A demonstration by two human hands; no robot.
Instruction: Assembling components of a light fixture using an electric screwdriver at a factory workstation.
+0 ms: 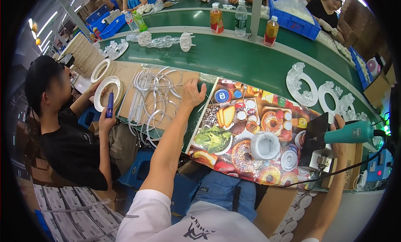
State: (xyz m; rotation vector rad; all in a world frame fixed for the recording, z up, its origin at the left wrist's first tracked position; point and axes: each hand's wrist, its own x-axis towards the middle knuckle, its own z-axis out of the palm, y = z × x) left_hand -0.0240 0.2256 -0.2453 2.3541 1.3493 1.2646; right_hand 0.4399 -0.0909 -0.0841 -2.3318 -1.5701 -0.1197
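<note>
My left hand (pixel 193 94) rests by the right edge of a cardboard sheet (pixel 177 77), thumb apart from the fingers and nothing visible in it. White strips and thin wires (pixel 150 92) lie tangled on that sheet, left of the hand. My right hand (pixel 339 127) is at the far right, partly behind a teal, barrel-shaped tool (pixel 350 133) with a black cable; what its fingers touch is hidden. Next to it are a black plate (pixel 312 142) and a white ring (pixel 328 99) with clear plastic pieces. A food-print mat (pixel 246 129) bears a round white container (pixel 265 146).
At left a co-worker holds a white ring (pixel 100 96) and a blue-purple handheld tool (pixel 110 104). Stacked rings (pixel 81 52) stand behind. Bottles (pixel 241 18) stand along the green table (pixel 246 58). Another ring with clear pieces (pixel 307 92) lies beyond the mat. A blue box (pixel 378 167) stands at right.
</note>
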